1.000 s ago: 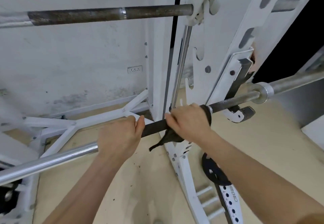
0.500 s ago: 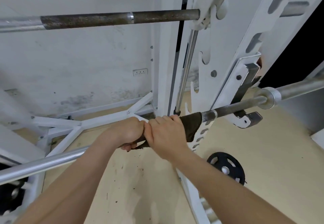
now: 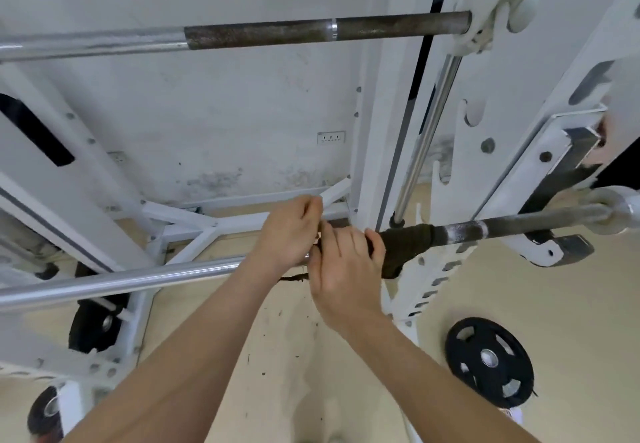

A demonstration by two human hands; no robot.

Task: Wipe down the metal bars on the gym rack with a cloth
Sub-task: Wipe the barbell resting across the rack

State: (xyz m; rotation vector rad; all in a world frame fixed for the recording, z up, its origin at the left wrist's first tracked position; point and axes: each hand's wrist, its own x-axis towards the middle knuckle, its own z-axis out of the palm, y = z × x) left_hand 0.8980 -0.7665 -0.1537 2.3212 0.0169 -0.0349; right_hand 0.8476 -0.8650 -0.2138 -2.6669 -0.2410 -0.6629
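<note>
My right hand (image 3: 343,269) reaches in from the lower right, wrist bent, and wraps the dark cloth (image 3: 405,245) round the lower bar (image 3: 121,279), fingers curled over the top. The cloth sits on the bar's dark, rough part, just right of the white rack post (image 3: 374,130), with a flap hanging below. My left hand (image 3: 291,231) is touching my right, knuckles up and fingers curled over the bar where its shiny part ends. I cannot tell whether it clasps the bar itself. A second bar (image 3: 311,32) rests higher on the rack. A black weight plate (image 3: 490,356) lies on the floor.
</note>
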